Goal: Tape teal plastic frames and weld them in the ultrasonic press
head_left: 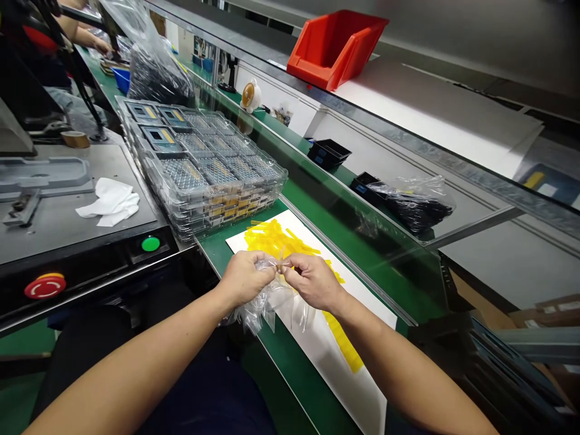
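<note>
My left hand (247,277) and my right hand (312,281) meet fingertip to fingertip over the green bench. Both pinch the gathered neck of a clear plastic bag (258,308), which hangs crumpled below my fingers. A thin tan strip seems to show between my fingertips; I cannot make out its kind. Under the hands lies a white sheet (353,380), with a heap of yellow strips (272,237) at its far end. A neat row of yellow strips (344,344) runs along the sheet near my right wrist.
Stacked clear trays (217,157) stand ahead, left of the sheet. To the left is a machine bed with a white cloth (111,202), a green button (151,243) and a red stop button (45,286). A red bin (335,51) sits on the overhead shelf. Another person's hand (100,45) shows far left.
</note>
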Demonstrator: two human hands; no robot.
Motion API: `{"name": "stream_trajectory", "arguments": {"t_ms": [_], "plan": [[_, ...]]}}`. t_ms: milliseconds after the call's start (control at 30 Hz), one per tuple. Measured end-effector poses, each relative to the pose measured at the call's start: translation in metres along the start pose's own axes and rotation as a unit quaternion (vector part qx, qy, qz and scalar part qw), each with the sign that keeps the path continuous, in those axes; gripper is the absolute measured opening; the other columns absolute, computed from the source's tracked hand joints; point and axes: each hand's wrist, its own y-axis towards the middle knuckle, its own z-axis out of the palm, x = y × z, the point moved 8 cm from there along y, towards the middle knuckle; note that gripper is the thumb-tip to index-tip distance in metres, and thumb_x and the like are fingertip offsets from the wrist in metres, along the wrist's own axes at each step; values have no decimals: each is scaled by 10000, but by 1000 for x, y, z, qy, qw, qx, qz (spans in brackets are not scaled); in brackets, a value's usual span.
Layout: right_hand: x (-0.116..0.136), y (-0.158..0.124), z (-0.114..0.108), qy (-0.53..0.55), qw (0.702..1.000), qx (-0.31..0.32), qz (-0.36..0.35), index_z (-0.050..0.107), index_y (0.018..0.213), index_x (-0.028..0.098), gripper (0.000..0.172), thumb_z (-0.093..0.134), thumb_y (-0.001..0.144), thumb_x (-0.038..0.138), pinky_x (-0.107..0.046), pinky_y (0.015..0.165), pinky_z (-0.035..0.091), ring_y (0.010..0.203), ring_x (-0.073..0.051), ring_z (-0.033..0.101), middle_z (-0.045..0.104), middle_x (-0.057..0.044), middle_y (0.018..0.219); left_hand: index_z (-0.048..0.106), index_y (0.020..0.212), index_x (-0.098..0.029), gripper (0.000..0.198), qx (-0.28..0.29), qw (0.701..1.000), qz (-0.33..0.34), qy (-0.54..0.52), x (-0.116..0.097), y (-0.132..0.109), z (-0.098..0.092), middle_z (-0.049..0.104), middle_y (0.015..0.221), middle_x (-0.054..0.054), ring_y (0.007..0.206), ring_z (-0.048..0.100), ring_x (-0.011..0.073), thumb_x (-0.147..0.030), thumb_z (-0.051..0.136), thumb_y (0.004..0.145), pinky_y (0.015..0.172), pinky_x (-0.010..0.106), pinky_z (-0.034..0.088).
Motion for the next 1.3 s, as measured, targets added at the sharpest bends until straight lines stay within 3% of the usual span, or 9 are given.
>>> {"name": "stream_trajectory", "arguments": {"t_ms": [200,433,533,700,833,967,1133,1300], "plan": [[2,-1,0,-21,1000,-6,-6,635,667,182,179,484,760,161,-215,583,365,610,-109,541,641,11,661,722,927,-170,283,20,996,-4,-84,-1,0,4,743,942,42,881,673,222,-287,636,684,796,303,508],[18,-2,2,-133,989,-26,-65,633,655,189,187,482,766,190,-233,597,333,637,-120,511,642,-10,687,702,790,-175,192,-38,998,-31,-49,1,0,-4,721,793,9,764,653,192,-236,652,615,702,281,489],[17,1,1,-94,994,-13,-50,638,646,185,177,489,740,178,-227,586,336,615,-113,508,637,-3,662,670,745,-172,177,-36,989,-71,-128,10,1,0,686,713,-12,678,631,165,-206,664,572,630,262,476],[5,4,4,16,999,25,12,618,603,175,155,488,687,174,-206,527,338,550,-97,489,582,24,578,630,722,-164,231,-3,942,-150,-301,18,-1,13,642,635,-31,570,593,128,-128,657,495,581,250,467],[3,4,3,33,999,32,13,606,581,169,151,486,672,179,-205,512,336,540,-97,487,568,22,561,617,724,-160,248,22,921,-167,-351,19,-1,20,645,640,-20,573,601,140,-109,655,484,588,267,476],[2,3,2,29,999,35,14,610,578,170,153,487,668,181,-204,515,346,542,-98,492,578,22,565,630,731,-164,219,15,941,-150,-303,20,-1,17,641,646,-22,572,594,132,-126,659,517,574,251,464],[-4,4,4,49,998,41,8,604,581,169,161,490,690,201,-201,529,360,552,-97,492,563,26,565,678,867,-171,255,14,983,-71,-168,9,0,7,703,851,27,759,638,172,-243,684,622,682,268,489],[-2,5,6,41,998,47,3,579,551,168,166,476,679,188,-200,505,317,520,-84,440,508,36,528,669,827,-170,216,-14,992,-35,-117,5,1,0,700,831,18,769,630,173,-270,677,636,688,265,477]]}}
